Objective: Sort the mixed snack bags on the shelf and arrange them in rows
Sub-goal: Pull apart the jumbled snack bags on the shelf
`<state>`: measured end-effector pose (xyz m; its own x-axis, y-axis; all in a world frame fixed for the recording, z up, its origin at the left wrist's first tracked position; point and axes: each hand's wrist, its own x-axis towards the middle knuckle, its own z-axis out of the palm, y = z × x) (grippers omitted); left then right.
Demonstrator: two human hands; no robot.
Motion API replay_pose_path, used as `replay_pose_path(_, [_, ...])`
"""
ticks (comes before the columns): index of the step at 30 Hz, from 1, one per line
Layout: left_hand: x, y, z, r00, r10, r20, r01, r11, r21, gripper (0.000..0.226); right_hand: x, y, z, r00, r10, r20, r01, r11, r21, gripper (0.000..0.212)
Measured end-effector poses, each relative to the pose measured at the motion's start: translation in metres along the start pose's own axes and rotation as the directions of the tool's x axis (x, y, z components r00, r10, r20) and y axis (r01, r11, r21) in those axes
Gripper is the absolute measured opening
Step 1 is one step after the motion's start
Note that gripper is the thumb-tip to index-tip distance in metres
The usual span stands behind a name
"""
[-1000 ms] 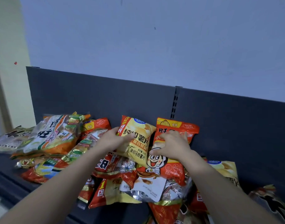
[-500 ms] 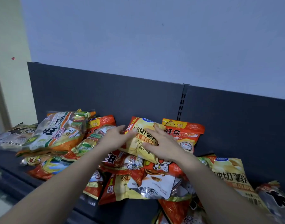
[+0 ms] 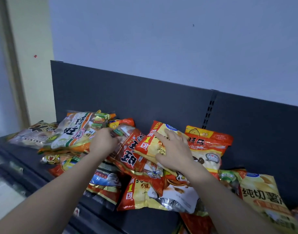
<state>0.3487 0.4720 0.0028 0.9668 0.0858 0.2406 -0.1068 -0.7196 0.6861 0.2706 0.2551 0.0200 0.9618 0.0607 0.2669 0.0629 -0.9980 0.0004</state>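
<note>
My right hand (image 3: 175,152) lies flat in the middle of the frame, fingers straight and spread on a puffy yellow chip bag (image 3: 149,146) with a red strip. My left hand (image 3: 103,143) is curled among the bags; I cannot tell if it grips one. Beside it lie a shiny red bag with black letters (image 3: 129,155) and a big see-through cracker bag (image 3: 74,132). An orange bag with a chick (image 3: 209,142) leans on the flat grey back panel (image 3: 144,102). All the crinkly bags sit piled on the dark metal shelf (image 3: 144,222).
</note>
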Motion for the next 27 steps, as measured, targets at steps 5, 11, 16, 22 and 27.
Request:
replay_pose_path(5, [0.000, 0.028, -0.032, 0.900, 0.271, -0.341, -0.225, 0.959, 0.170, 0.008, 0.006, -0.007, 0.004, 0.999, -0.012, 0.044, 0.012, 1.000, -0.012, 0.075])
replay_pose_path(11, [-0.005, 0.034, -0.062, 0.635, 0.614, -0.468, -0.484, 0.789, 0.378, 0.013, 0.014, -0.018, 0.024, 0.996, 0.021, 0.081, -0.048, 0.932, 0.359, 0.100])
replay_pose_path(16, [-0.004, 0.025, -0.069, 0.472, 0.787, -0.397, -0.665, 0.614, 0.426, 0.025, 0.026, -0.045, -0.002, 0.941, 0.111, -0.320, 0.044, 0.897, 0.440, 0.120])
replay_pose_path(22, [-0.001, 0.015, -0.074, 0.362, 0.884, -0.296, -0.796, 0.458, 0.395, 0.030, 0.050, -0.074, -0.030, 0.922, -0.140, -0.362, 0.164, 0.986, 0.036, 0.124])
replay_pose_path(27, [0.014, -0.003, -0.074, 0.475, 0.823, -0.311, -0.782, 0.557, 0.280, 0.021, 0.059, -0.091, -0.038, 0.943, -0.068, -0.326, 0.049, 0.997, -0.066, 0.101])
